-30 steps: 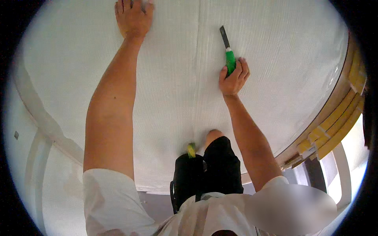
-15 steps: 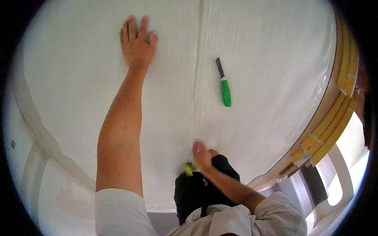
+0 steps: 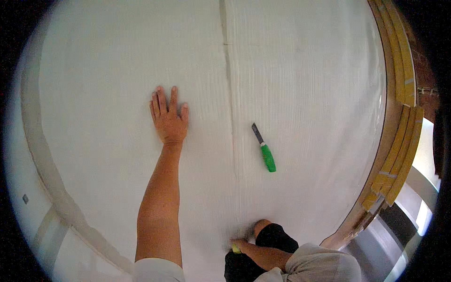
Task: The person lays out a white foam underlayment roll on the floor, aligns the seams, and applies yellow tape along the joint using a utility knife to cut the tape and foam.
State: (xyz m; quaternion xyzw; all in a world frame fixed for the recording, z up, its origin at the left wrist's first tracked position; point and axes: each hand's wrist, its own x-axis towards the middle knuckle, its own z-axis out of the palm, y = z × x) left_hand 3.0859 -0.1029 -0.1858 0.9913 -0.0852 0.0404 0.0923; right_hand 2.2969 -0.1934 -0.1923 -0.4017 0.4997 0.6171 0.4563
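My left hand lies flat, fingers spread, on a wide white ribbed sheet. A knife with a green handle and a short dark blade rests loose on the sheet, to the right of that hand and touched by neither hand. My right hand is low in the picture beside my dark-clothed knee. Its fingers are on a small yellow object at the knee. Whether it grips that object is too small to tell.
A straight seam runs down the middle of the sheet. Long yellow-brown wooden strips curve along the right edge. A pale border strip runs along the left. Grey floor shows at the lower right.
My right hand let go of the green knife, which now lies on the sheet, and drew back to the yellow object at my knee. My left hand stays flat on the sheet.
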